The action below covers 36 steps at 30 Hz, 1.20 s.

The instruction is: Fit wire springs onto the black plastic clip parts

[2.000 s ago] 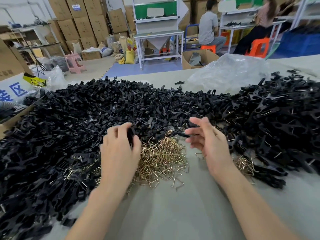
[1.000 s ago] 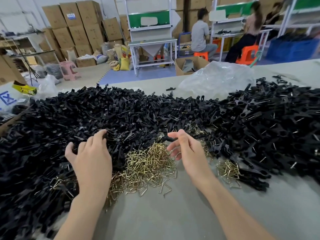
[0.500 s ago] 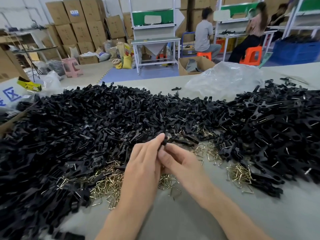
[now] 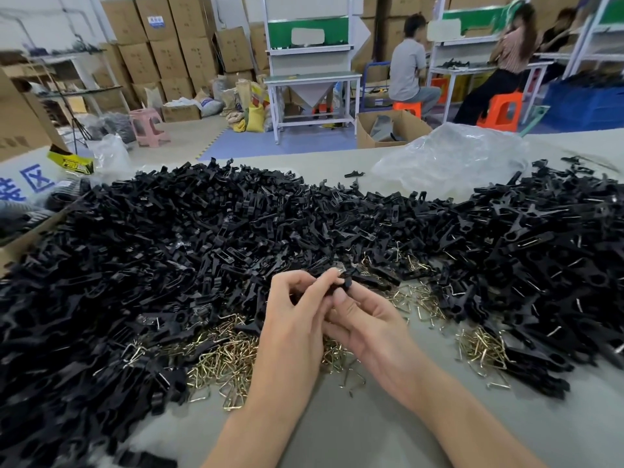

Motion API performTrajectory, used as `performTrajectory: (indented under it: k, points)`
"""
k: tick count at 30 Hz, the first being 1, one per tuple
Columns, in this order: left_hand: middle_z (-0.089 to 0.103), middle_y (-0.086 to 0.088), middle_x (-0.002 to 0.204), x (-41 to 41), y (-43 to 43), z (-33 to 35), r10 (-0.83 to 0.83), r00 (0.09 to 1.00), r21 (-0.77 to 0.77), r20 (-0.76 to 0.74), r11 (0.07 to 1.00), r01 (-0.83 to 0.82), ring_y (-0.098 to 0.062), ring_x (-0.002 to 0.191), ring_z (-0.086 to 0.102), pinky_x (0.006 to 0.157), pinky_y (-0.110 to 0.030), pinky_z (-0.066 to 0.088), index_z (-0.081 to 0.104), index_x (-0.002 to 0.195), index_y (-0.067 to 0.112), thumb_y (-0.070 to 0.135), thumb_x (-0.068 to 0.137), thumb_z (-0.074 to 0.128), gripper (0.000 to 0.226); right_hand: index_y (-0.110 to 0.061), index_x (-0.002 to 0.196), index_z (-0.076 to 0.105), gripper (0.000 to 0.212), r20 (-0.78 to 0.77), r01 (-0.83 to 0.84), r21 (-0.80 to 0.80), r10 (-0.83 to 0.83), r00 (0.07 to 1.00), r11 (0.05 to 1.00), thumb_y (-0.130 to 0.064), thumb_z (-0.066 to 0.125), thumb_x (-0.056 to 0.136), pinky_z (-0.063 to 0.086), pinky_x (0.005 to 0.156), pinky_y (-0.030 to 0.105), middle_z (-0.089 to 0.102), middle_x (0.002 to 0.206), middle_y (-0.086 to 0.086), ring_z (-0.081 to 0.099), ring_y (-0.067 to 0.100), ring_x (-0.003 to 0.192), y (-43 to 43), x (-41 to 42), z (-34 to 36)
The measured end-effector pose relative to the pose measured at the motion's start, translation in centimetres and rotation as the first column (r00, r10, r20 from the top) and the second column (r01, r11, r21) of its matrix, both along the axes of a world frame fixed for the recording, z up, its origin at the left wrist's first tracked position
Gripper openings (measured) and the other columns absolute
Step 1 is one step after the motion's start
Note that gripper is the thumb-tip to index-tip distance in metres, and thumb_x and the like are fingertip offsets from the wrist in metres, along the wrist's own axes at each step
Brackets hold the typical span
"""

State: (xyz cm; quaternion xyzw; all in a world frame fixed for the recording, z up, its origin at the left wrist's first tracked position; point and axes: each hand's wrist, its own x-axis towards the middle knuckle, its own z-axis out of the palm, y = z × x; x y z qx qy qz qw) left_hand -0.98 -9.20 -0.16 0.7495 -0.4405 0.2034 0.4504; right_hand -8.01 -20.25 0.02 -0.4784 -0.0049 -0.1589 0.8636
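My left hand [image 4: 293,319] and my right hand [image 4: 368,319] meet at the table's middle, just above a heap of brass-coloured wire springs [image 4: 226,356]. Between the fingertips of both hands sits a small black plastic clip part [image 4: 345,282], pinched from both sides; most of it is hidden by my fingers. Whether a spring is on it I cannot tell. A huge pile of black clip parts [image 4: 152,251] covers the table's left and middle. Another pile of black clips [image 4: 540,265], with wire showing on many, fills the right.
A second small heap of springs [image 4: 483,349] lies at the right. A crumpled clear plastic bag [image 4: 449,160] rests at the table's far edge. The grey table [image 4: 354,430] shows bare near me. Cardboard boxes, workbenches and seated people are beyond.
Two seconds ago my hands were apart, reaching into the pile and the springs. They have come together in the middle and now hold one clip part between them.
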Motion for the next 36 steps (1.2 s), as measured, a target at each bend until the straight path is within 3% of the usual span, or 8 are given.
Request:
performTrajectory:
  k: [3,7,10,14,24,36]
  points:
    - [0.043,0.005,0.118,0.1,0.0,-0.1,0.008,0.999,-0.077,-0.043,0.997,-0.011,0.009,0.113,0.047,0.095,-0.005,0.038,0.056,0.14,0.013,0.008,0.101,0.043,0.042,-0.021,0.111,0.077,0.025,-0.081,0.175,-0.082,-0.181,0.98,0.981,-0.027,0.061,0.094,0.059,0.081,0.027,0.075,0.108,0.01,0.074,0.022,0.094,-0.4,-0.1,0.1]
    - [0.052,0.013,0.115,0.2,0.2,0.4,-0.012,0.978,-0.163,-0.21,0.986,-0.023,0.003,0.113,0.053,0.093,-0.007,0.039,0.051,0.142,0.026,0.016,0.102,0.043,0.042,-0.018,0.111,0.073,0.027,-0.115,0.27,-0.212,-0.299,0.947,0.939,-0.028,0.065,0.088,0.058,0.062,0.026,0.076,0.093,0.01,0.071,0.021,0.068,-1.2,-0.3,0.4]
    - [0.068,0.021,0.111,-0.3,0.1,1.1,-0.105,0.867,-0.247,-0.488,0.969,-0.022,0.001,0.112,0.061,0.092,-0.009,0.044,0.061,0.119,0.047,0.017,0.098,0.059,0.036,-0.021,0.103,0.076,0.023,-0.122,0.258,-0.299,-0.304,0.945,0.919,-0.03,0.071,0.083,0.057,0.055,0.027,0.075,0.088,0.009,0.069,0.02,0.066,-1.1,-0.4,0.5]
    - [0.076,0.017,0.099,-0.6,0.1,1.6,-0.218,0.744,-0.325,-0.632,0.946,0.001,-0.001,0.098,0.069,0.079,-0.008,0.048,0.074,0.098,0.038,0.014,0.093,0.068,0.025,-0.023,0.097,0.08,0.023,-0.126,0.258,-0.3,-0.306,0.943,0.918,-0.033,0.075,0.077,0.058,0.056,0.026,0.075,0.088,0.0,0.069,0.014,0.068,-1.0,-0.5,0.5]
    - [0.077,0.016,0.101,-1.4,-0.2,1.8,-0.265,0.688,-0.338,-0.676,0.941,0.03,-0.002,0.099,0.07,0.08,-0.009,0.05,0.076,0.102,0.035,0.007,0.097,0.061,0.031,-0.02,0.099,0.077,0.023,-0.15,0.251,-0.281,-0.301,0.942,0.926,-0.032,0.073,0.08,0.061,0.062,0.03,0.074,0.08,-0.001,0.071,0.018,0.071,-1.1,-0.8,0.6]
    - [0.076,0.012,0.102,-1.6,-0.2,1.6,-0.256,0.725,-0.307,-0.64,0.949,0.065,-0.002,0.098,0.069,0.079,-0.009,0.05,0.075,0.104,0.029,0.006,0.096,0.063,0.027,-0.023,0.095,0.079,0.022,-0.161,0.254,-0.267,-0.302,0.94,0.93,-0.033,0.076,0.076,0.06,0.06,0.028,0.073,0.085,0.002,0.07,0.019,0.069,-1.1,-0.7,0.4]
